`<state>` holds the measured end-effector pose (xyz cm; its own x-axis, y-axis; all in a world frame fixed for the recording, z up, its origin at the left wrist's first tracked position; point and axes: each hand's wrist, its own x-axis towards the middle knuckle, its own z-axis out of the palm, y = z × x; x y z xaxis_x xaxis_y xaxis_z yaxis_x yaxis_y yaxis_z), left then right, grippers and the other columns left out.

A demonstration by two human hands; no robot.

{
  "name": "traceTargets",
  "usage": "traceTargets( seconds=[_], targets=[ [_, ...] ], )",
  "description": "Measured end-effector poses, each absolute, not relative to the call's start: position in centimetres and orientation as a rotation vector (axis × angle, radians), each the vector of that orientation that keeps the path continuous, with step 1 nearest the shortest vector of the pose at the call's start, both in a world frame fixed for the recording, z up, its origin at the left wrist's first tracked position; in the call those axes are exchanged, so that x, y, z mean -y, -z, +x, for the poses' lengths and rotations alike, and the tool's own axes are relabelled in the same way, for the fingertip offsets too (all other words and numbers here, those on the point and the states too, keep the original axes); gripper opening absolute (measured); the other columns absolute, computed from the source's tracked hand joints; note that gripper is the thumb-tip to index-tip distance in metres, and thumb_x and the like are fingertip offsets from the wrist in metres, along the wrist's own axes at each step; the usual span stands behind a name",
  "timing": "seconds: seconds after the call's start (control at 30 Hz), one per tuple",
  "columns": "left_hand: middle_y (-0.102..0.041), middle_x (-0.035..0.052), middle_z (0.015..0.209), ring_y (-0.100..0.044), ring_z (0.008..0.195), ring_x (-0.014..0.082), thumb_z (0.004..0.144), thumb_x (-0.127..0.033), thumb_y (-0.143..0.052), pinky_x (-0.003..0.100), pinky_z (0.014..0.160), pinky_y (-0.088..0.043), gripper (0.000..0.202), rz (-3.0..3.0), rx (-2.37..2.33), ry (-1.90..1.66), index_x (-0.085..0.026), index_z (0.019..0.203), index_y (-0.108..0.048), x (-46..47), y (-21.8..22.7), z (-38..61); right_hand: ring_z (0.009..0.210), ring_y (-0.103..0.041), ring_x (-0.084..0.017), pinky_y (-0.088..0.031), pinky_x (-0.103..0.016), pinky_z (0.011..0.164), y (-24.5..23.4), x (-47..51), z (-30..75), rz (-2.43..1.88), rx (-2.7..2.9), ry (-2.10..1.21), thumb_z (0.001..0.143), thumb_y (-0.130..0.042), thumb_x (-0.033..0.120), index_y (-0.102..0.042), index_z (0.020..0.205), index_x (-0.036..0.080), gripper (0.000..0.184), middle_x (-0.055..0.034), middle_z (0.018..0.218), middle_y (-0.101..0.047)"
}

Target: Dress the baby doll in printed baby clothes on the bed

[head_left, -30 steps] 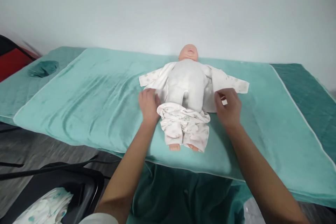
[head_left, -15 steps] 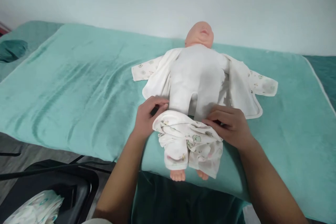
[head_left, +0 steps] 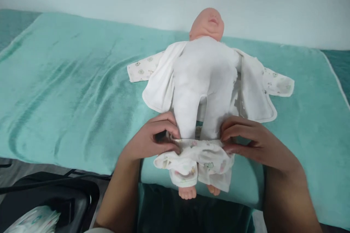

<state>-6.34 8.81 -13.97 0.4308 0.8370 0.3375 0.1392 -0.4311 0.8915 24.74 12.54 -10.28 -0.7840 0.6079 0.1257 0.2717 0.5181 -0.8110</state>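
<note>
The left hand (head_left: 149, 142) and the right hand (head_left: 251, 142) each pinch one side of the waistband of the patterned trousers (head_left: 199, 164) — bunched low around the legs of the doll (head_left: 205, 69), which lies face up on the green towel (head_left: 68, 91) with its jacket (head_left: 254, 94) spread open beneath it. The feet (head_left: 187, 192) already hang past the towel's near edge, so a hard tug could drag the doll off — and an uneven pull might snag the waistband on one leg.

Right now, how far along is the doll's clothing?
Done: top lies open around the doll, sleeves spread; feet poke out of the pants. In hand: left hand and right hand pinch the waistband at the shins. Left, if dressing: pants up to the waist, top closed.
</note>
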Motion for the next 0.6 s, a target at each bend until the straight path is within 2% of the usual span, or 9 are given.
traceTargets(
  seconds=[0.13,0.3,0.47,0.6],
  targets=[
    [-0.059,0.0032,0.090,-0.062,0.077,0.0107,0.086,-0.014,-0.074,0.021,0.062,-0.052,0.006,1.780,-0.815,-1.005,-0.019,0.085,-0.070,-8.6,14.2,-6.8,0.078,-0.063,-0.010,-0.051,-0.022,0.066,10.6,-12.2,25.2,-0.871,2.349,-1.068,0.095,-0.069,0.022,-0.064,0.098,0.024,0.006,-0.0007,0.094,-0.063],
    [-0.066,0.0051,0.091,-0.064,0.083,0.0138,0.089,-0.013,-0.071,0.027,0.073,-0.052,0.007,1.653,-0.822,-1.170,-0.019,0.089,-0.067,-8.2,15.3,-6.5,0.092,-0.064,-0.016,-0.054,-0.027,0.076,10.6,-12.2,25.7,-0.895,2.415,-1.079,0.091,-0.074,0.031,-0.062,0.096,0.024,0.015,-0.0032,0.105,-0.064],
    [-0.067,0.0034,0.087,-0.064,0.080,0.0135,0.089,-0.023,-0.073,0.027,0.071,-0.050,0.011,1.378,-0.971,-1.374,-0.020,0.089,-0.063,-8.4,16.0,-5.2,0.092,-0.061,-0.019,-0.052,-0.032,0.079,11.0,-12.6,25.8,-0.821,2.371,-1.040,0.094,-0.069,0.028,-0.060,0.089,0.024,0.011,-0.0041,0.098,-0.065],
    [-0.068,0.0034,0.088,-0.063,0.080,0.0137,0.085,-0.034,-0.077,0.026,0.070,-0.050,0.021,1.309,-1.078,-1.454,-0.020,0.086,-0.062,-9.1,16.2,-4.5,0.088,-0.062,-0.019,-0.050,-0.033,0.077,11.9,-12.7,25.8,-0.836,2.267,-1.014,0.091,-0.073,0.031,-0.062,0.089,0.024,0.013,-0.0035,0.094,-0.066]
  ],
)
